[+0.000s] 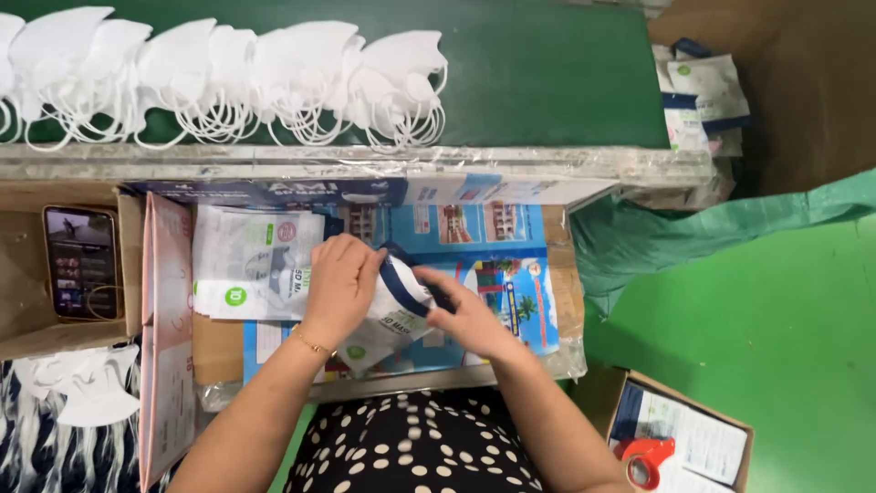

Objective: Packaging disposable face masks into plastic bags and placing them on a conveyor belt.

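Note:
My left hand and my right hand both grip a white and navy mask pouch over a colourful printed work surface. The left hand holds the pouch's upper left part, and the right hand holds its right edge. A stack of flat printed pouches lies just left of my left hand. A row of white folded face masks with ear loops lies on the green belt at the top.
A phone with a lit screen rests in a cardboard box at left. A pink card stands beside it. More filled pouches lie at the top right. A box with papers and a red tape dispenser sits at bottom right. Loose white masks lie at bottom left.

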